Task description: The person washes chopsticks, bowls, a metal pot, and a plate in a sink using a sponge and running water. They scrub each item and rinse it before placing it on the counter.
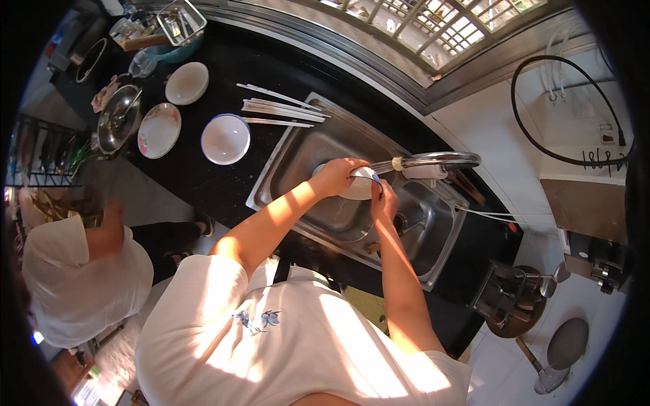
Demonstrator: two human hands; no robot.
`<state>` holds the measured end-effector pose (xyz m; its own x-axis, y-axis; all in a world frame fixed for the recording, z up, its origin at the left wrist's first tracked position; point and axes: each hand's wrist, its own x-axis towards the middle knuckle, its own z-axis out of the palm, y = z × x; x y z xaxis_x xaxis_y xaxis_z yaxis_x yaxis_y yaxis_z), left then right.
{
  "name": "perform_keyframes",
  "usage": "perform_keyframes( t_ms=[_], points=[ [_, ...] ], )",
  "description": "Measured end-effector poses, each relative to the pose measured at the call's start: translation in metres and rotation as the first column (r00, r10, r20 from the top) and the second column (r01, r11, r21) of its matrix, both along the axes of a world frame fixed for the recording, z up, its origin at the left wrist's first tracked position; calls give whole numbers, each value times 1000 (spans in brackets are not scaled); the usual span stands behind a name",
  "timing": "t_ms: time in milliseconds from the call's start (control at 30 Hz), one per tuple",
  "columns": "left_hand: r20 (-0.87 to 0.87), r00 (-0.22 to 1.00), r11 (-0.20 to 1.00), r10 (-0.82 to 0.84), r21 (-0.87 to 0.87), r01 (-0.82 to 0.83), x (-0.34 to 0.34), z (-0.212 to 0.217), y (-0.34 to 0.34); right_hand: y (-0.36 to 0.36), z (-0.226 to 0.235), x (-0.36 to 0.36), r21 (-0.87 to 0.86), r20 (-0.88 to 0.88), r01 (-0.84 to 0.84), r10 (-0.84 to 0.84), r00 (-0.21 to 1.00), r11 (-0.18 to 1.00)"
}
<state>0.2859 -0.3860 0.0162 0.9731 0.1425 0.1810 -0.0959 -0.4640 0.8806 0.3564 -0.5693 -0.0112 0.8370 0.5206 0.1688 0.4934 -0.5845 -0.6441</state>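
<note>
Over the steel sink [291, 159] I hold a white bowl [359, 186] with a blue rim under the curved tap [440, 161]. My left hand [336, 176] grips the bowl's left side from above. My right hand [384, 203] touches the bowl's right rim, fingers curled on it. Both forearms reach up from my white shirt. The bowl's inside is mostly hidden by my hands.
On the black counter left of the sink lie several chopsticks [281, 109], a white bowl [225, 139], a small plate [187, 83], a patterned plate [159, 130] and a pot lid [118, 118]. Another person in a white top [81, 277] crouches at left. A utensil rack [511, 298] stands right.
</note>
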Motion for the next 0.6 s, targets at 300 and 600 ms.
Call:
perform_keyframes(
  t_ms=[300,600],
  points=[
    [43,972,821,232,527,-220,-57,25,51,51,28,-17,121,192,-185,159,968,975],
    [59,817,766,574,313,-561,-141,35,162,97,-6,-39,173,6,-116,117,993,978]
  ],
)
